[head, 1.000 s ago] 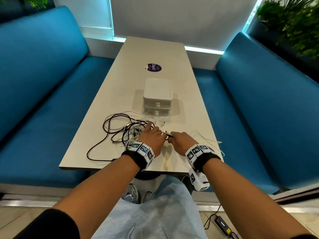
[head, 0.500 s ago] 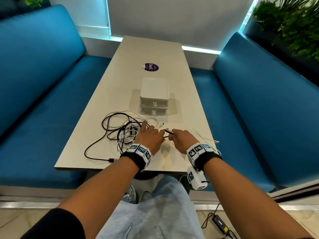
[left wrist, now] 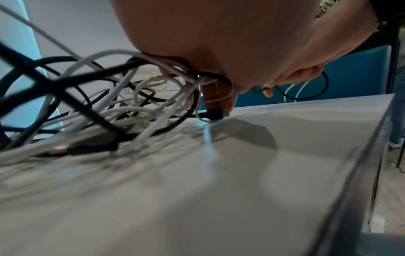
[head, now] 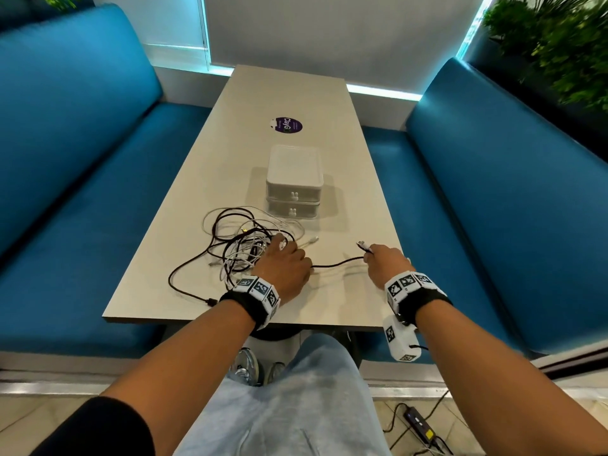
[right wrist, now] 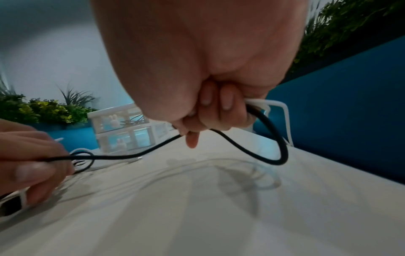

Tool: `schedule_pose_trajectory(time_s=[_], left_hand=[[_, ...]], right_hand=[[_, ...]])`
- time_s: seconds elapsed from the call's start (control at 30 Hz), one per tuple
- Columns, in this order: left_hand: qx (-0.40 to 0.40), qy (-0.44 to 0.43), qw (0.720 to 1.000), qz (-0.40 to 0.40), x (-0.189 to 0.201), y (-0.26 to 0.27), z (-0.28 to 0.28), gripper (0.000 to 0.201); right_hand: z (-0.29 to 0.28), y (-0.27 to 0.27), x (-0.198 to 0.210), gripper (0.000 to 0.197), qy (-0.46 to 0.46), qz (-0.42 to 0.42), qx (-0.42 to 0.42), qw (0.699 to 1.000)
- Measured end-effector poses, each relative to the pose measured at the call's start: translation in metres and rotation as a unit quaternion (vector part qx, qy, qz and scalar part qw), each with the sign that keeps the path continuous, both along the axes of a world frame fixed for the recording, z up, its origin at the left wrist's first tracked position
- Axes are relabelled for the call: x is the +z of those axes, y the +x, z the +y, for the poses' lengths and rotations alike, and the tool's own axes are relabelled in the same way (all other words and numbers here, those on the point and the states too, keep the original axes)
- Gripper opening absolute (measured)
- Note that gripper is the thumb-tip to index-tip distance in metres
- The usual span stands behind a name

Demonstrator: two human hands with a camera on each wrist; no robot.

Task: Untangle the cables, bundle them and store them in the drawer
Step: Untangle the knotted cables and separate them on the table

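A tangle of black and white cables (head: 243, 245) lies on the pale table (head: 345, 301), in front of a small white two-drawer box (head: 294, 179) whose drawers are both closed. My left hand (head: 286, 261) rests on the tangle's right side, its fingers (left wrist: 219, 100) down among the loops, and pinches the black cable (right wrist: 122, 156) where it leaves the pile. My right hand (head: 381, 260) is further right and pinches the same black cable (head: 339, 264) near its connector (head: 362, 245). The lower fingers of the right hand (right wrist: 197, 131) also hold a white cable (right wrist: 278, 105).
Blue padded benches (head: 82, 192) (head: 493, 209) run along both sides of the table. A purple sticker (head: 287, 125) lies beyond the box. The table's near edge (head: 230, 319) is just behind my wrists. A power adapter (head: 419, 424) lies on the floor.
My hands were close together; the right hand has moved right, drawing the black cable's end out of the tangle. The left hand stays on the pile.
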State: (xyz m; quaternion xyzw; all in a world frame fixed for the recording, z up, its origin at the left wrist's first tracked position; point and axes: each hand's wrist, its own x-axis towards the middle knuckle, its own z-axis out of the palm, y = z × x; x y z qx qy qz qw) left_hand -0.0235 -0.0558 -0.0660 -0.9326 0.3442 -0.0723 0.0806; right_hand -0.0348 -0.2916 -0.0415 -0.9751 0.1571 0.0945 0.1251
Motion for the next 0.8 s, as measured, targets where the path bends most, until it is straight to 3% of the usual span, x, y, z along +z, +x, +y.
schedule_pose_trajectory(time_s=[0.13,0.37,0.5,0.63,0.8], left_hand=[[-0.007,0.007,1.000,0.003,-0.004,-0.001,-0.002,0.039],[-0.001,0.029,0.999,0.028,0.000,0.002,-0.008,0.040],[-0.004,0.035,0.999,0.026,-0.003,0.003,-0.006,0.038],[-0.017,0.006,1.000,0.001,-0.004,0.003,-0.007,0.034],[-0.006,-0.021,1.000,-0.001,-0.009,0.001,-0.007,0.028]], right_hand=[[0.015,-0.001,-0.001,0.029,0.000,-0.033,0.018,0.999],[0.052,0.002,-0.005,0.043,0.101,-0.104,0.117,0.983],[0.059,0.001,-0.001,0.047,0.112,-0.092,0.152,0.978],[0.063,-0.003,-0.005,0.031,0.118,-0.054,0.201,0.971],[0.066,-0.001,-0.012,0.031,0.131,0.021,0.178,0.975]])
